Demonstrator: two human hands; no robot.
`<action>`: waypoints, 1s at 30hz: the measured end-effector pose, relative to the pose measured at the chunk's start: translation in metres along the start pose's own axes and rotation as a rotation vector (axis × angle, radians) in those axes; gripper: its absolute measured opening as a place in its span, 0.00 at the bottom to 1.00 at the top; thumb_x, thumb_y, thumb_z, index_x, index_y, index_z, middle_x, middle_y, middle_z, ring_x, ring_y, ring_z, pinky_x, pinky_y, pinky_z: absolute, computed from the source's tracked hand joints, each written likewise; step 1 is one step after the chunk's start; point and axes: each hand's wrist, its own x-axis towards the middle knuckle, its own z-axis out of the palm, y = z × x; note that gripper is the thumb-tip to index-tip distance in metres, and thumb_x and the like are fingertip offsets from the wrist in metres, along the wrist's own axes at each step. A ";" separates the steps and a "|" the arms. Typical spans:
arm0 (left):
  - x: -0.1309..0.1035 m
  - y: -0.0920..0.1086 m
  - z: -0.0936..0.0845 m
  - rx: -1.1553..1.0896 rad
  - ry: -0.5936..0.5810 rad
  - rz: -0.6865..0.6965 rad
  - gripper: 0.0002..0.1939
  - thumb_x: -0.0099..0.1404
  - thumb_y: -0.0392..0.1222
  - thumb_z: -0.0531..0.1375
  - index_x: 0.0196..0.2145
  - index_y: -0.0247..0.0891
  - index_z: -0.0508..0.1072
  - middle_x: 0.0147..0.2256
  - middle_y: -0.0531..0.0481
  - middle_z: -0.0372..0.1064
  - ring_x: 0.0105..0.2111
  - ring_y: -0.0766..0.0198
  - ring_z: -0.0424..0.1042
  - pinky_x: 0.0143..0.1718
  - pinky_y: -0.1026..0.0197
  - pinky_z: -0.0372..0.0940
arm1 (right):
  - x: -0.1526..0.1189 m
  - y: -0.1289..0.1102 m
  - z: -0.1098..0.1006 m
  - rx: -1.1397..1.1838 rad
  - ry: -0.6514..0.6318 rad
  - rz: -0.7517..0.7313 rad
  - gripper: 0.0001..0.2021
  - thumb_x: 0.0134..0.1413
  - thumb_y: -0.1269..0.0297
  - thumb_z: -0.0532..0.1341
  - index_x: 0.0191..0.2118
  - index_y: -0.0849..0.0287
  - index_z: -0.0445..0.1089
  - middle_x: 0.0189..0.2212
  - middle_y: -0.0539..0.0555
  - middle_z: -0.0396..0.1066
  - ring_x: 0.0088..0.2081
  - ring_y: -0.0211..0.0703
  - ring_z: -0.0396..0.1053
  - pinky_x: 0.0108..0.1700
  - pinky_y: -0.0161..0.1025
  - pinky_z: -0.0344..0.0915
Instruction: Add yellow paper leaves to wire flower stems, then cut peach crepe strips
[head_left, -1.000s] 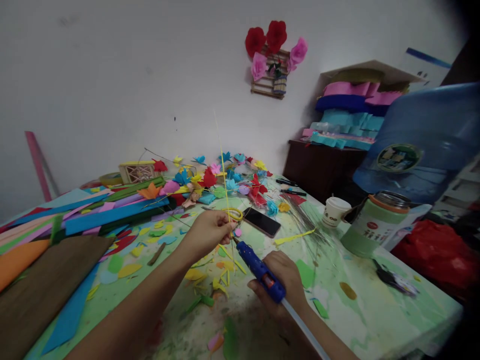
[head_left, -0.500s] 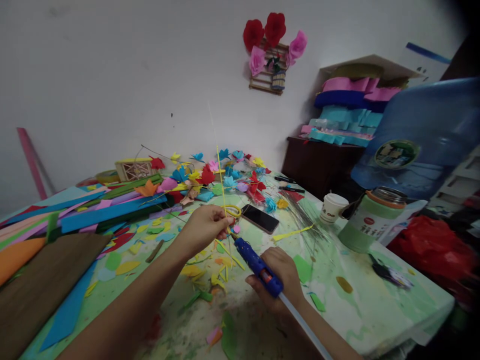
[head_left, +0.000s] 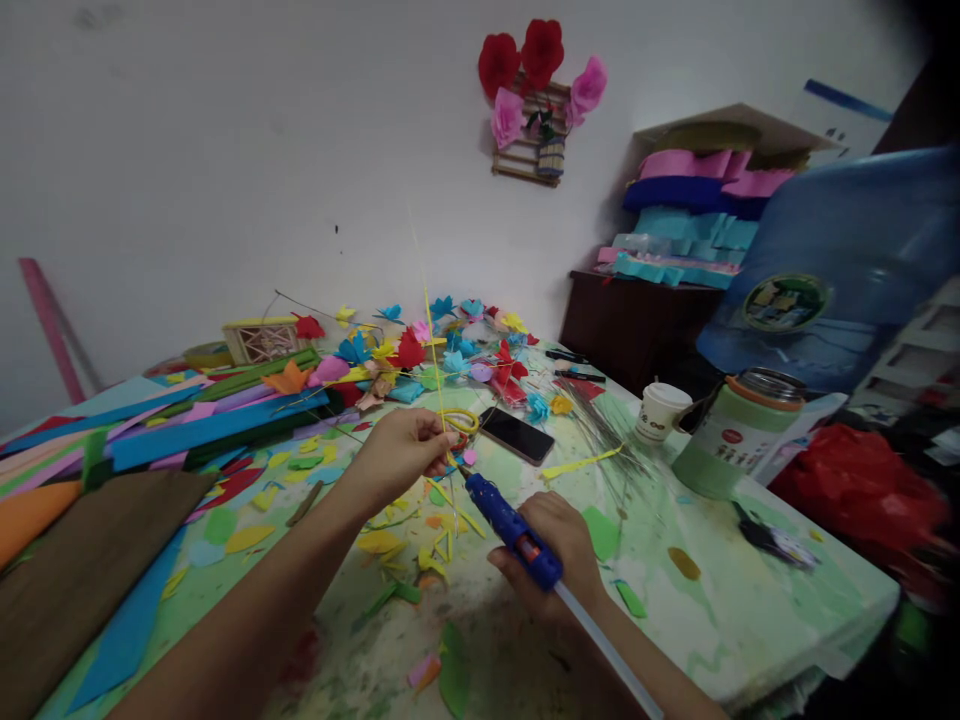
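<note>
Near the middle of the table, my left hand (head_left: 409, 448) pinches a yellow paper strip (head_left: 433, 345) whose long end points upward. A yellow loop (head_left: 459, 422) shows just beyond the fingertips. My right hand (head_left: 559, 550) is wrapped round a blue glue gun (head_left: 510, 527), with a pale glue stick (head_left: 604, 645) coming out of its back end. The gun's nozzle is close beneath my left fingertips; whether it touches the strip I cannot tell. A thin wire hangs below the pinch.
Coloured paper strips (head_left: 225, 425) lie at the left, paper flowers (head_left: 409, 350) at the back. A phone (head_left: 516, 435), thin wires, a paper cup (head_left: 661, 412), a green flask (head_left: 739, 435) and scissors (head_left: 772, 540) are on the right. Paper scraps surround my hands.
The whole view has shifted slightly, so everything sits a little further left. Both hands keep nearly the same pose, with the nozzle still close to the left fingertips.
</note>
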 end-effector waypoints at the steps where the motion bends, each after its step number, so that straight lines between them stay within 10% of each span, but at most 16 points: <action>1: 0.000 0.000 0.000 -0.007 -0.005 0.004 0.11 0.53 0.47 0.58 0.21 0.36 0.67 0.16 0.54 0.65 0.18 0.66 0.67 0.20 0.66 0.61 | 0.000 0.000 0.000 0.000 0.000 0.002 0.16 0.52 0.54 0.55 0.22 0.56 0.53 0.19 0.49 0.55 0.24 0.39 0.56 0.28 0.38 0.50; 10: -0.001 0.003 -0.016 -0.097 0.041 -0.005 0.12 0.53 0.46 0.61 0.21 0.35 0.68 0.17 0.53 0.67 0.18 0.67 0.67 0.21 0.67 0.62 | -0.002 0.020 -0.011 -0.324 -0.072 0.185 0.14 0.53 0.54 0.56 0.24 0.58 0.61 0.23 0.55 0.66 0.29 0.45 0.61 0.33 0.39 0.53; 21: 0.000 0.001 -0.040 -0.256 0.089 0.055 0.13 0.52 0.47 0.63 0.23 0.34 0.69 0.17 0.53 0.69 0.17 0.70 0.68 0.20 0.69 0.62 | -0.002 0.120 -0.074 -0.827 -0.570 0.511 0.14 0.45 0.54 0.62 0.30 0.62 0.71 0.32 0.62 0.74 0.37 0.56 0.69 0.35 0.41 0.57; 26: -0.001 0.001 -0.042 -0.285 0.086 0.046 0.15 0.49 0.49 0.65 0.23 0.34 0.69 0.16 0.53 0.68 0.17 0.70 0.67 0.20 0.69 0.61 | 0.038 0.088 -0.089 -0.805 -0.514 0.395 0.11 0.41 0.62 0.66 0.32 0.61 0.73 0.37 0.63 0.72 0.43 0.57 0.68 0.41 0.44 0.59; 30: -0.002 0.004 -0.045 -0.295 0.110 0.046 0.17 0.47 0.51 0.66 0.22 0.34 0.67 0.16 0.54 0.67 0.17 0.71 0.66 0.20 0.69 0.61 | 0.092 0.022 -0.066 -0.212 -0.344 0.180 0.13 0.59 0.61 0.51 0.35 0.58 0.71 0.36 0.57 0.72 0.38 0.45 0.68 0.39 0.38 0.59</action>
